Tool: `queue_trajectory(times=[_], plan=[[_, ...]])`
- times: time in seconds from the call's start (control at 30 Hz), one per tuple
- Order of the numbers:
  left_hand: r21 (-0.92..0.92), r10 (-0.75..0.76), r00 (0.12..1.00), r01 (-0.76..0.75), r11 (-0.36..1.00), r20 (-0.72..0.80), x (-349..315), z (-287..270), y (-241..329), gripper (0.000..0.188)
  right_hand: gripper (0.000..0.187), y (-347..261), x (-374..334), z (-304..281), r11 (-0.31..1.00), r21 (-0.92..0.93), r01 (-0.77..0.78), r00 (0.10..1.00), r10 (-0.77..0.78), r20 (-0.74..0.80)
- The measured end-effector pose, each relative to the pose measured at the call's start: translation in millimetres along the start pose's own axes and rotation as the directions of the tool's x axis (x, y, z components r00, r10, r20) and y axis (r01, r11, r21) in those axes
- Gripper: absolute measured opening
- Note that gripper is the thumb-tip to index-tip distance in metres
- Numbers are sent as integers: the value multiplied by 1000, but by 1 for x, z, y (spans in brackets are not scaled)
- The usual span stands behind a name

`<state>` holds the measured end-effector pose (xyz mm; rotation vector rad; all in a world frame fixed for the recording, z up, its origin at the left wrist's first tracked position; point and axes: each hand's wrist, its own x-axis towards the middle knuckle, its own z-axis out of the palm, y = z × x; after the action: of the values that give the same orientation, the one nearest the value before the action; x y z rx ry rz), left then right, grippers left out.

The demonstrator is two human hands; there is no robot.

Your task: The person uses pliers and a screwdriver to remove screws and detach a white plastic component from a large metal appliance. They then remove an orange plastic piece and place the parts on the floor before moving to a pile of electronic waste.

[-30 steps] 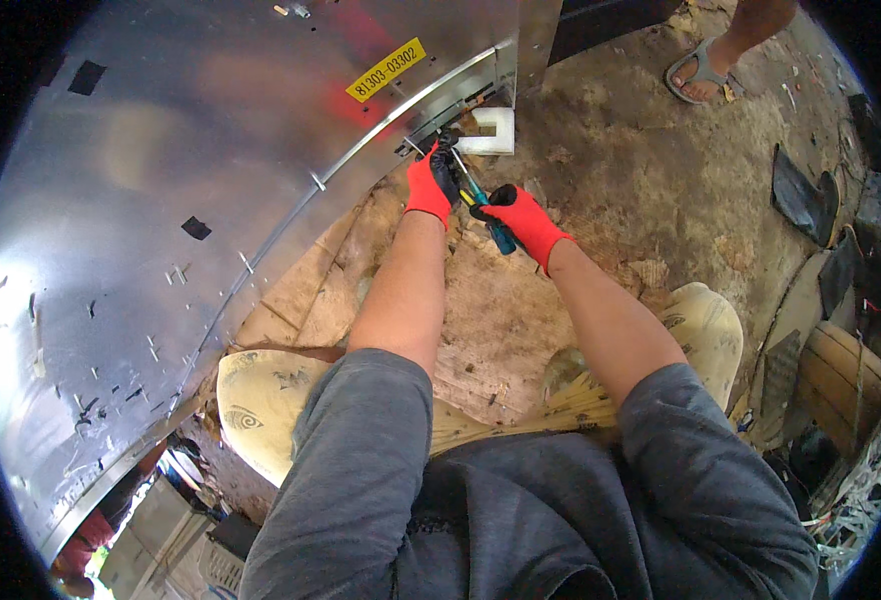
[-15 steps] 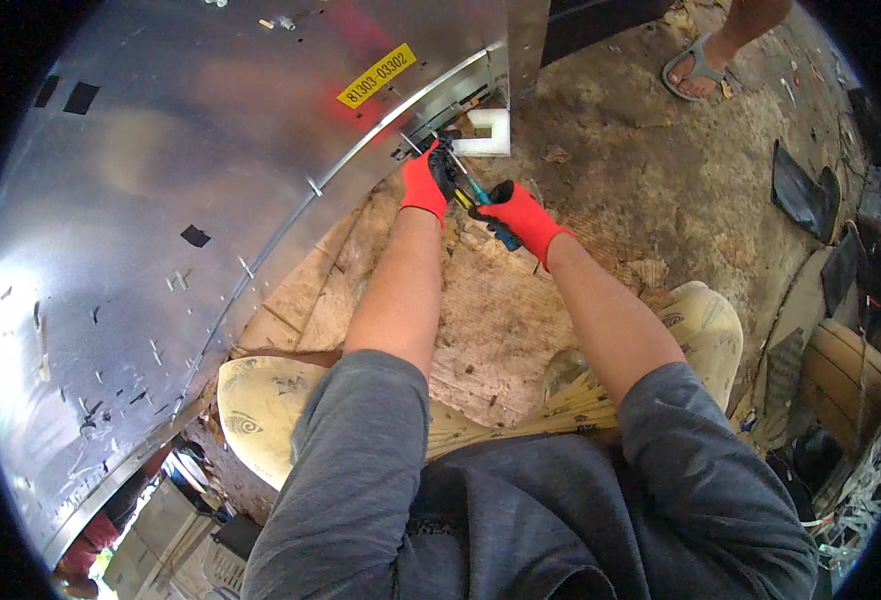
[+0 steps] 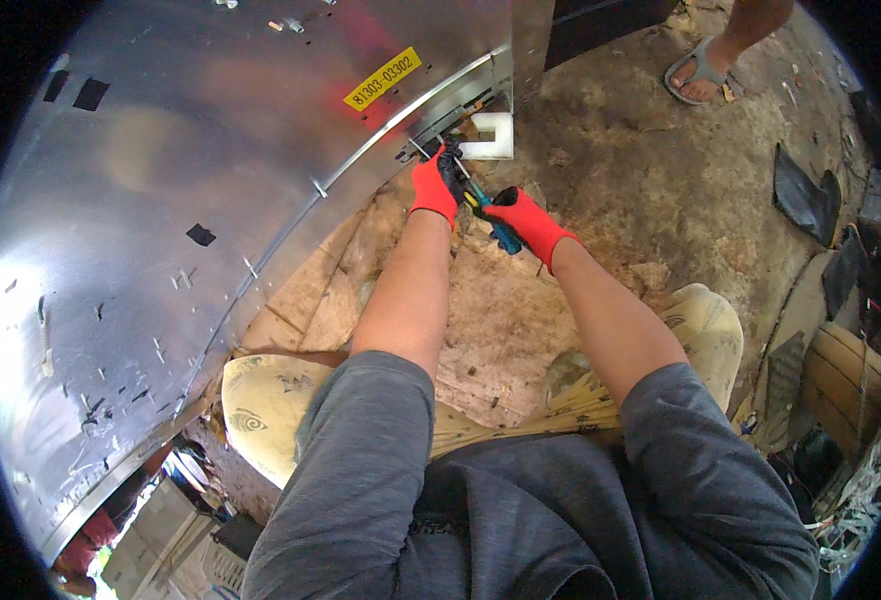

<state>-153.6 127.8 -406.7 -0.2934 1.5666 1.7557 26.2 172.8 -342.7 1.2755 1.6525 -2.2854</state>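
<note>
Both of my hands wear red gloves with black palms. My right hand [image 3: 527,222] is closed around the blue-green handle of a screwdriver [image 3: 505,238], and its thin metal shaft slants up and left toward the panel's edge. My left hand [image 3: 437,184] is closed beside the shaft, at the lower rim of a large shiny metal panel [image 3: 291,110]. What its fingers grip is hidden by the glove. A small yellow part shows between the hands. Right by my left fingertips, a dark slotted fitting [image 3: 461,115] runs along the rim.
A white U-shaped block [image 3: 502,137] sits at the panel's right corner. Another person's sandalled foot [image 3: 698,75] is at upper right. Black sheet scraps [image 3: 804,195] and a brown padded piece [image 3: 845,370] lie on the right. Worn brown sheeting [image 3: 491,340] covers the floor between my knees.
The whole view has shifted slightly, with the panel a little to the right and lower. A red glow on the panel has faded. Both hands keep their hold.
</note>
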Motion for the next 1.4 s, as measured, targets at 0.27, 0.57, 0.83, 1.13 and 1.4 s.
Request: queue_trajectory(times=[0.27, 0.57, 0.83, 1.13, 1.4], plan=[[11, -10, 993, 9, 1000, 114, 0, -6, 6, 19, 42, -10, 2, -13, 970, -243, -22, 998, 35, 50], [34, 1, 999, -2, 999, 42, -2, -9, 10, 18, 33, -14, -1, -10, 926, 262, -272, 954, 225, 196], [22, 84, 996, -84, 996, 36, -5, -17, 6, 16, 24, -14, -4, -7, 992, 28, -119, 981, 113, 156], [-110, 1, 993, 12, 994, 121, -12, 4, 16, 11, 18, -4, 3, -8, 933, 269, -239, 968, 207, 142], [-59, 13, 992, -5, 998, 129, -16, 3, 18, 10, 22, 3, 7, -11, 919, 243, -311, 937, 253, 243]])
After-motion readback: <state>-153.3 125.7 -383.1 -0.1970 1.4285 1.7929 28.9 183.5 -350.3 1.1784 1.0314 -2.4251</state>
